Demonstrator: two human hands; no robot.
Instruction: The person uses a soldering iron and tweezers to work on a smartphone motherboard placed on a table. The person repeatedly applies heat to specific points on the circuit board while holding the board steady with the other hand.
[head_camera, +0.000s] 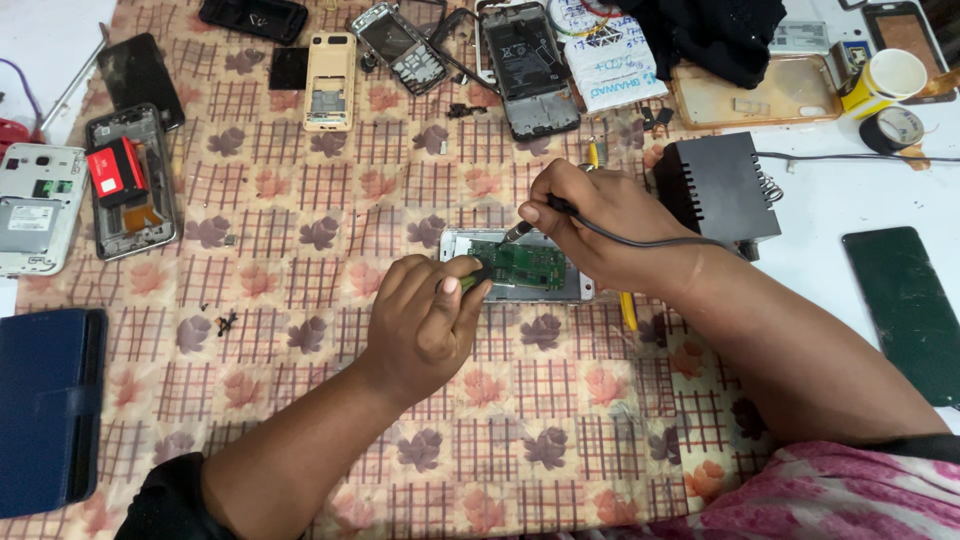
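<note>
While green circuit board (520, 264) sitting in silver phone frame (580, 290), left hand (425, 320) clenching green-handled tool (474, 281) at board's left edge; right hand (600, 225) gripping corded iron (535, 222), tip touching board's top.

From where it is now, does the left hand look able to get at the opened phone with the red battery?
Probably yes: the left hand holds a green-handled tool at the circuit board, but only bare patterned cloth lies between it and the phone with the red battery.

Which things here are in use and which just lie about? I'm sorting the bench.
In use: left hand, right hand, green circuit board, silver phone frame, soldering iron.
Lying about: blue wallet case, beige phone shell, tape roll, paper cup.
</note>
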